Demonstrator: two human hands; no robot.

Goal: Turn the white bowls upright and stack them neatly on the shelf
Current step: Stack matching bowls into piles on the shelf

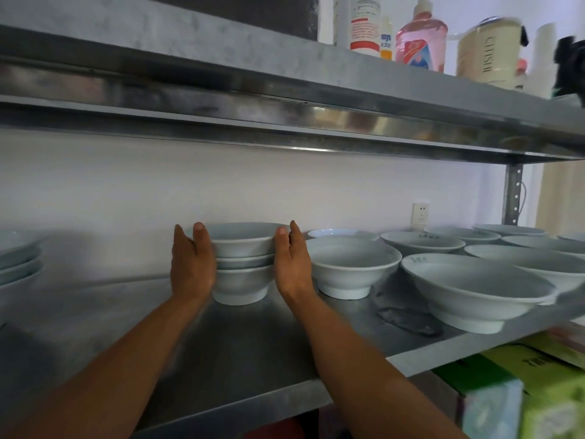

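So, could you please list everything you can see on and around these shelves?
bowl stack: three bowls, white, upright, middle of the steel shelf
single bowl: one, white, upright, just right of the stack
wide bowls: several, white, upright, across the shelf's right part
dish pile: at least three, white, left edge, cut off
white bottle: one, red label, upper shelf
pink bottle: one, upper shelf
cream container: one, upper shelf
wall socket: one, white, behind the wide bowls
boxes: green, below the shelf, right
left hand: flat against the stack's left side
right hand: flat against its right side
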